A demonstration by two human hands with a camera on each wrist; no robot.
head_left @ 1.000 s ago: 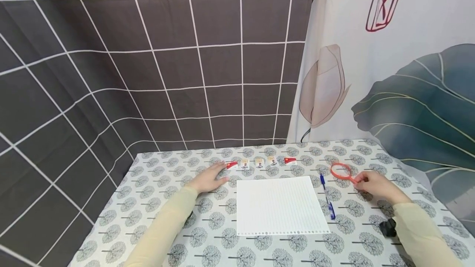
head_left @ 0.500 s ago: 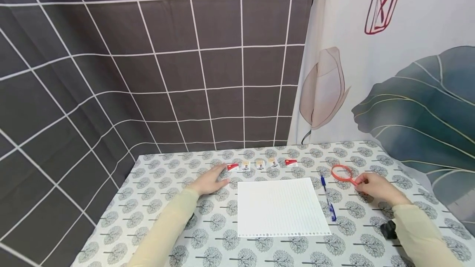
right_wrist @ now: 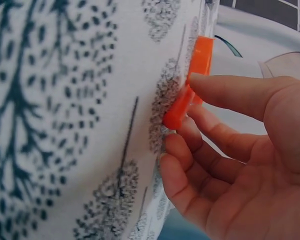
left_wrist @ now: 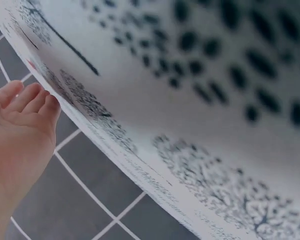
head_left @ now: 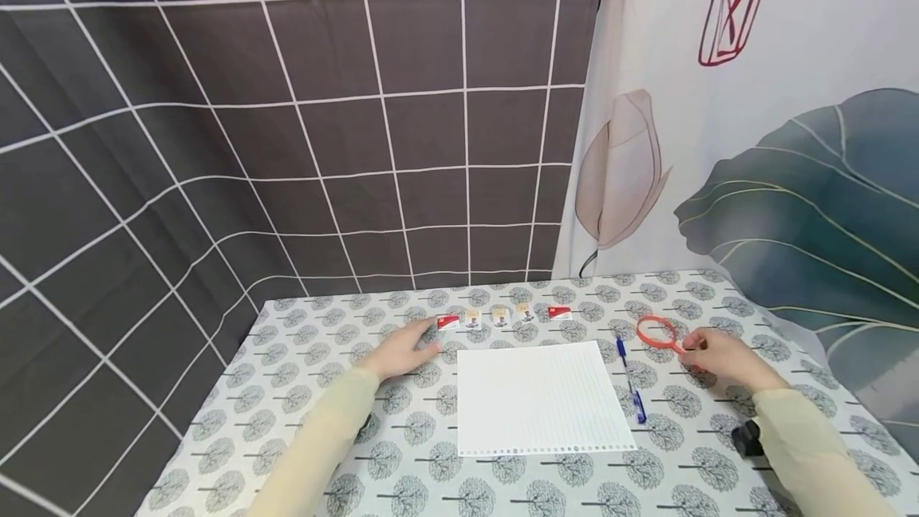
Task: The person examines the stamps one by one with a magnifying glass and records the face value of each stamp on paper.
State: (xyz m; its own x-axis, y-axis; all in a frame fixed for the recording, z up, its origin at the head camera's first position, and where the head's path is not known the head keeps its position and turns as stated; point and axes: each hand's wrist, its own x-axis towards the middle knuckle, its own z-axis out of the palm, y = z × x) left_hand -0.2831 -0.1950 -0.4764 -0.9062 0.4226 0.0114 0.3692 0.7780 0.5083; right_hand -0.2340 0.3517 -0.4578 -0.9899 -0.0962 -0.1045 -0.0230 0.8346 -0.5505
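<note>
A table (head_left: 237, 445) is covered by a white cloth (head_left: 431, 485) printed with dark grey trees. Toward its far edge, five small cards lie in a spaced row: a red-and-white card (head_left: 448, 323) at the left end, three pale picture cards (head_left: 501, 317), and another red card (head_left: 560, 313) at the right end. Nearer the viewer, a sheet of lined paper (head_left: 542, 401) lies flat, its hole-punched edge closest. Just right of it lies a blue pen (head_left: 630, 380). Further right, an orange-red magnifying glass (head_left: 674, 346) sits low at the cloth, its handle pinched in the right hand (head_left: 725, 357).
</note>
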